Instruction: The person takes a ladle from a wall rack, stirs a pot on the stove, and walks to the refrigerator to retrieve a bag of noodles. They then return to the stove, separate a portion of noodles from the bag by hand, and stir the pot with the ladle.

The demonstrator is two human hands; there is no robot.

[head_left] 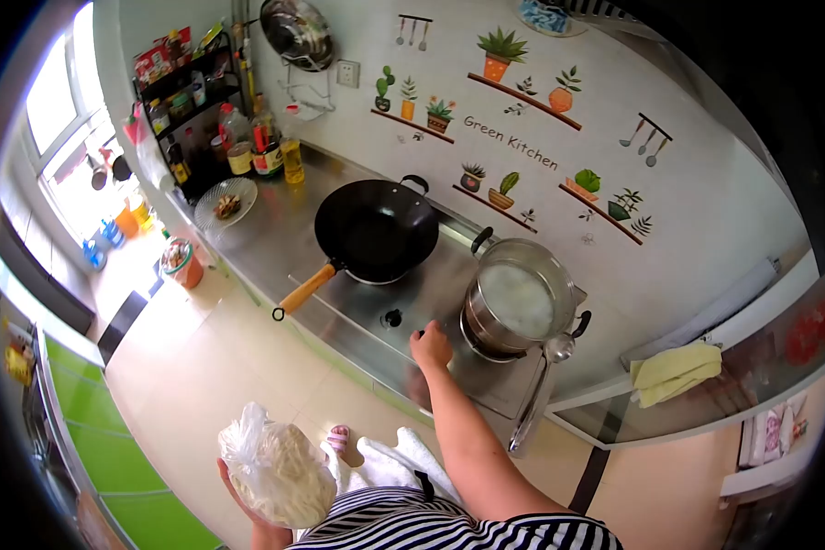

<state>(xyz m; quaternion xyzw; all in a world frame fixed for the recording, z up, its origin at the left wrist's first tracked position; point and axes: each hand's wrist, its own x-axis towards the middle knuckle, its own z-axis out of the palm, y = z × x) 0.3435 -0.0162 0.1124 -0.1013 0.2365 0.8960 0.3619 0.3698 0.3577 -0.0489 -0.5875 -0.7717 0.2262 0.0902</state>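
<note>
Stainless-steel counter (280, 220) runs along the wall, a two-burner hob set into it; black wok (376, 229) on the left burner, nothing in its bowl, wooden handle (307, 291) angled out over the front edge; metal pot (486, 316) on the right burner, upright, pale cloudy liquid (516, 300) inside; right forearm (472, 440) reaches across the front edge, crossing between bag and pot.

Clear plastic bag (280, 472) of pale, noodle-like strands held off the counter, over the floor, low and left of the torso; long axis slants, gathered neck toward the counter and leftward, full bottom toward the striped shirt (385, 518); long-handled ladle (538, 394) right of the pot, bowl beside its side handle, shaft toward the front edge.

Left hand (246, 504) cups the bag from its outer side, closed against it, most fingers hidden behind; right hand (432, 348) at the hob's front, fingers curled together; a dark bit at the tips, cannot tell whether they pinch it; glass plate (241, 215) with food near the oil bottle (292, 158); black knob (392, 317) left of the right hand, apart from it.
</note>
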